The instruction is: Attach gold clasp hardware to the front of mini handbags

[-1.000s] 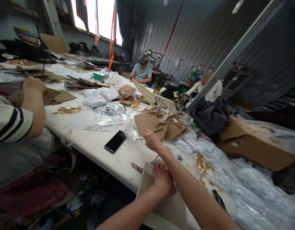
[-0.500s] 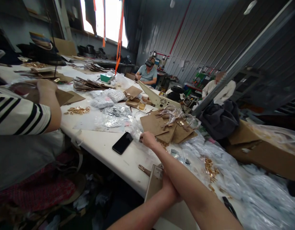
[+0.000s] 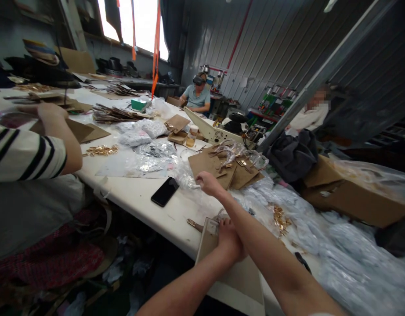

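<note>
My right hand (image 3: pixel 209 183) is stretched forward over the table, its fingers pinched together beside a crumpled clear plastic bag (image 3: pixel 186 176). Whatever it pinches is too small to make out. Beneath my right forearm, my left hand (image 3: pixel 231 237) rests on a beige board (image 3: pixel 207 245) at the table edge, fingers curled. What lies under those fingers is hidden. A strap with a gold buckle (image 3: pixel 193 223) sticks out left of the board. Brown card sheets (image 3: pixel 202 164) with buckled straps in clear wrap (image 3: pixel 233 154) lie just beyond my right hand.
A black phone (image 3: pixel 164 192) lies left of my right hand. Gold metal pieces (image 3: pixel 280 219) and plastic bags (image 3: pixel 347 259) spread to the right. A co-worker's striped sleeve (image 3: pixel 27 153) is at the left. A cream machine (image 3: pixel 215 134) and another seated person (image 3: pixel 196 94) are farther back.
My right hand has drawn up and back a little from the plastic bag. My left hand's fingers now show above the board. The whole view has shifted slightly.
</note>
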Available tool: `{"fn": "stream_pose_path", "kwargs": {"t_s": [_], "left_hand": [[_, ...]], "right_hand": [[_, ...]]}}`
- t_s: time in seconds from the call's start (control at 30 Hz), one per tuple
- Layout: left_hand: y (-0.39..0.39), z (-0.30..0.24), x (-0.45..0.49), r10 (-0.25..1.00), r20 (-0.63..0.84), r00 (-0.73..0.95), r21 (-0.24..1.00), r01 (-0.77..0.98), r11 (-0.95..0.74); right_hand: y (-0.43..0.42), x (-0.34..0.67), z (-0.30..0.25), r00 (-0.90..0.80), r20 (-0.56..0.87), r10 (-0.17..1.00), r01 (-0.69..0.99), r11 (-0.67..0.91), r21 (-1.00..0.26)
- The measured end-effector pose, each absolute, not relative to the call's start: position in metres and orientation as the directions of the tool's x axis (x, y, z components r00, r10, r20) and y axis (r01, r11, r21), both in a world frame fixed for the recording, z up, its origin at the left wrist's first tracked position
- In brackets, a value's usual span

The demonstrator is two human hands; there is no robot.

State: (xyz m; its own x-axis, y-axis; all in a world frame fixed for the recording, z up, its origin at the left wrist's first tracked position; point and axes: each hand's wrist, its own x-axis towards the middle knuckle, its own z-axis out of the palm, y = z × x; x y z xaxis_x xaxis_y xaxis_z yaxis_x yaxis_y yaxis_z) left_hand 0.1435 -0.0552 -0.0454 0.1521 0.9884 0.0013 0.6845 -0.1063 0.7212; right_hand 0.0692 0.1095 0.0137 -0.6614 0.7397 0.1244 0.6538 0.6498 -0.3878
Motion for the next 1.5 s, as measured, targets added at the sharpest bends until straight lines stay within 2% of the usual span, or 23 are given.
{"fn": "stream_pose_path", "kwargs": {"t_s": [0.17, 0.23, 0.4, 0.47, 0.6, 0.7, 0.93, 1.17, 1.5], "left_hand": [[-0.055, -0.049, 0.138, 0.972, 0.022, 0.236, 0.691, 0.699, -0.185], [-0.047, -0.051, 0.135, 0.961, -0.002, 0.276, 0.701, 0.686, -0.195], [-0.033, -0.049, 0.136, 0.94, -0.075, 0.334, 0.708, 0.681, -0.186], [-0.033, -0.047, 0.139, 0.948, -0.068, 0.311, 0.691, 0.7, -0.18], [-0.034, -0.043, 0.142, 0.952, -0.088, 0.294, 0.664, 0.729, -0.164], [-0.035, -0.039, 0.141, 0.948, -0.105, 0.301, 0.667, 0.728, -0.158], [-0.044, -0.038, 0.145, 0.965, -0.049, 0.257, 0.647, 0.744, -0.165], [-0.051, -0.042, 0.147, 0.961, 0.031, 0.275, 0.635, 0.737, -0.232], [-0.047, -0.041, 0.147, 0.956, -0.009, 0.293, 0.612, 0.758, -0.226]], "right_hand": [[0.076, 0.199, 0.052, -0.408, 0.367, 0.836, 0.561, 0.547, -0.621], [0.046, 0.255, 0.056, -0.317, 0.391, 0.864, 0.538, 0.503, -0.677], [-0.033, 0.334, 0.026, -0.341, 0.303, 0.89, 0.625, 0.455, -0.634], [-0.052, 0.342, 0.011, -0.405, 0.289, 0.867, 0.635, 0.495, -0.593], [-0.067, 0.344, -0.005, -0.588, 0.201, 0.784, 0.667, 0.61, -0.429], [-0.066, 0.346, -0.009, -0.628, 0.18, 0.757, 0.672, 0.644, -0.366], [-0.064, 0.353, -0.02, -0.644, 0.231, 0.729, 0.637, 0.678, -0.367], [-0.071, 0.347, -0.037, -0.571, 0.319, 0.756, 0.65, 0.654, -0.387], [-0.072, 0.35, -0.04, -0.54, 0.308, 0.783, 0.664, 0.621, -0.416]]}}
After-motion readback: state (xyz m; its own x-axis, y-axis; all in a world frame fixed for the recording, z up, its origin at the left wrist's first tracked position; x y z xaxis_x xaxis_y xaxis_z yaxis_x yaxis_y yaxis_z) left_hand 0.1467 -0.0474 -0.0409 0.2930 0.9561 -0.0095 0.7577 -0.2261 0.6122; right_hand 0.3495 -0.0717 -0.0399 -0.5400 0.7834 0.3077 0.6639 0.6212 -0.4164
